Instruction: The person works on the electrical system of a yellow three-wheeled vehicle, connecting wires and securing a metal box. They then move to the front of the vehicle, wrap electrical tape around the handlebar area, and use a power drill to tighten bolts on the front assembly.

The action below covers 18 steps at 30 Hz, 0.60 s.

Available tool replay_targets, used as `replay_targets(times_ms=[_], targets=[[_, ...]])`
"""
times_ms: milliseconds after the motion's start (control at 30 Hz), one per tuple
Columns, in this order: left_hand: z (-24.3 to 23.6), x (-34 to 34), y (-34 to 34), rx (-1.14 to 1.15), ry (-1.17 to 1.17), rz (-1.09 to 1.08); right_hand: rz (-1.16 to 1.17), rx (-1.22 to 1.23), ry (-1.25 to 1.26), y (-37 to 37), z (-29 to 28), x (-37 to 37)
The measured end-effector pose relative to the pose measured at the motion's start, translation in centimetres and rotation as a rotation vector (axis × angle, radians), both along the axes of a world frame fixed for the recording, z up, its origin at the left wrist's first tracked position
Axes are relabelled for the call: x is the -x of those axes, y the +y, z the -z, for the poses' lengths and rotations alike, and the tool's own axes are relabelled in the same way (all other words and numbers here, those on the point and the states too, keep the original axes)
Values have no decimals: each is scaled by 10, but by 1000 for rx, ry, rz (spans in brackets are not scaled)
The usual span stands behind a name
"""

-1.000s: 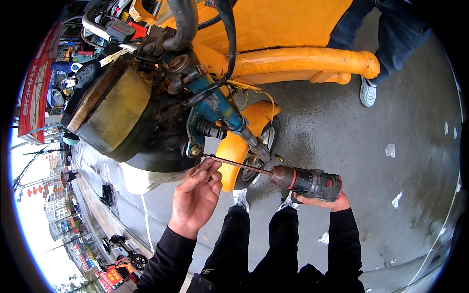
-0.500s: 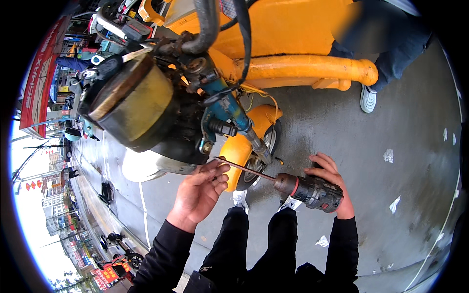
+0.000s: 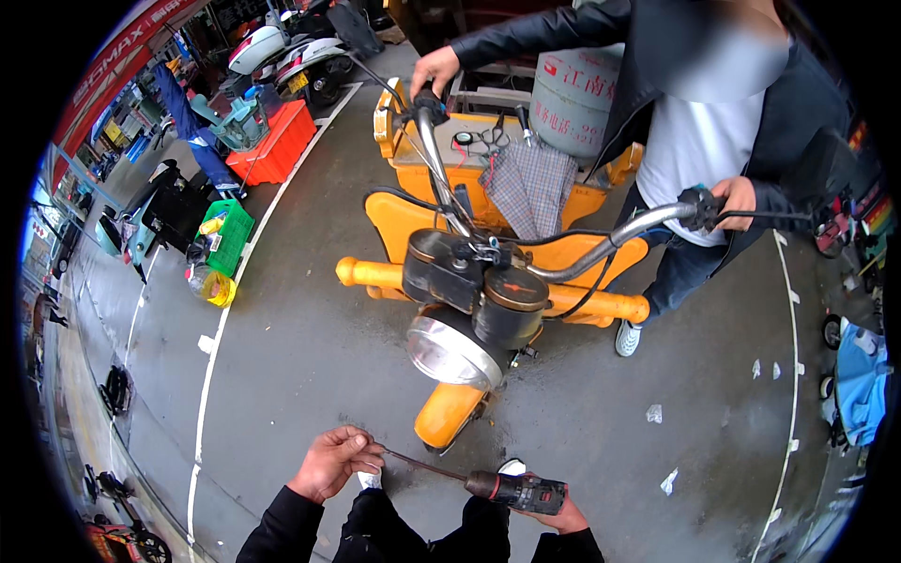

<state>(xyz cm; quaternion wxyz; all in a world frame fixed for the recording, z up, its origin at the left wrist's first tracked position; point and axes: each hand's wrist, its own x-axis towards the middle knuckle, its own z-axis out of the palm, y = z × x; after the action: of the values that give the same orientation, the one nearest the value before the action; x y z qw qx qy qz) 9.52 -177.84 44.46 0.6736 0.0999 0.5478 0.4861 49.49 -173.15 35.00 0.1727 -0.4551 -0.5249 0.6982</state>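
My right hand (image 3: 567,518) holds a black and red cordless drill (image 3: 522,492) from below, its grip mostly hidden. A long thin bit (image 3: 424,466) runs from the chuck toward my left hand (image 3: 330,465), whose fingers are closed at its far tip. Beyond my hands stands a yellow three-wheeled vehicle. Its round headlight (image 3: 452,351), black gauge housing (image 3: 512,302) and yellow front fender (image 3: 447,415) face me, apart from the drill. Another person's hands rest on the two ends of the handlebar (image 3: 601,255).
The other person stands at the vehicle's right side. A checked cloth (image 3: 531,188) and a grey drum (image 3: 574,101) are on the vehicle. At left are a red crate (image 3: 278,146), a green basket (image 3: 229,238) and a bottle of yellow liquid (image 3: 214,285). Paper scraps (image 3: 668,482) lie on wet ground.
My view has drawn back and levelled, so the whole vehicle front and the other person show. The drill and both my hands are now farther from the headlight. My left fingers remain at the bit's tip.
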Motion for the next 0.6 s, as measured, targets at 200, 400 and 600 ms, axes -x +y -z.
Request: replay_targets(times_ms=[200, 400, 600], targets=[[-67, 111, -21, -382, -95, -232, -105, -315, 98, 4, -111, 148], [-116, 241, -54, -556, -82, -448, -183, -381, 105, 6, -144, 306], [-124, 315, -28, -610, -98, -458, -121, -393, 131, 18, -151, 375]])
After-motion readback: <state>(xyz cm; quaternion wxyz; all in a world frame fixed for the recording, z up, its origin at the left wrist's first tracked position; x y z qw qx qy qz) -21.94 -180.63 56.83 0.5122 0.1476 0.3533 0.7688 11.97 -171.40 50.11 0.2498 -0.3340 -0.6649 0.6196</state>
